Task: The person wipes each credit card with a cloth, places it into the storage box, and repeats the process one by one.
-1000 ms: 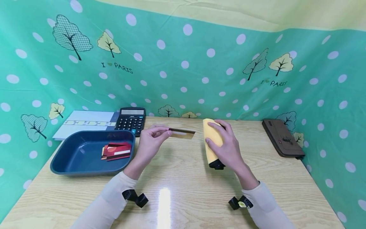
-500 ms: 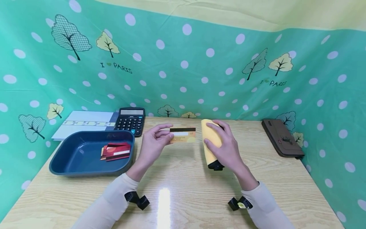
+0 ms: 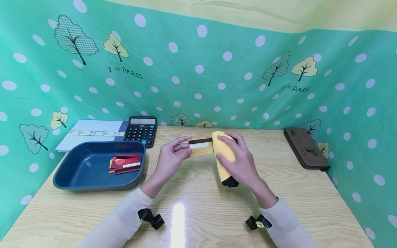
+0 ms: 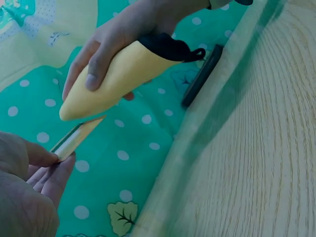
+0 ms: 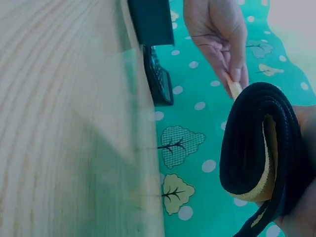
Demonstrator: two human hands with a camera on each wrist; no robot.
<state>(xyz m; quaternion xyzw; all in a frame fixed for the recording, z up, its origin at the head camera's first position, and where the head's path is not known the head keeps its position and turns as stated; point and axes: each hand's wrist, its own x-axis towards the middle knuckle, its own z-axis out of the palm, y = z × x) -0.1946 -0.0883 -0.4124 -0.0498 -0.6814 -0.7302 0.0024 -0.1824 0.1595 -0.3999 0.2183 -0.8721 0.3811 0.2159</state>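
Observation:
My left hand pinches a yellow-orange bank card by its left end, its black stripe and white strip facing me. My right hand grips a folded yellow cloth with black edging and a small black loop. The card's right end meets the cloth's left edge in the head view; whether they touch I cannot tell. From the left wrist view, the card lies just under the cloth. The right wrist view shows the rolled black end of the cloth. Both hands are raised above the wooden table.
At the left stands a dark blue basin with several red cards in it. Behind it are a black calculator and a white folder. A brown wallet lies at the far right. A green polka-dot curtain closes the back.
The card has turned from nearly edge-on to showing its striped face. My left hand has moved right and my right hand slightly left with the cloth, closing the gap between them.

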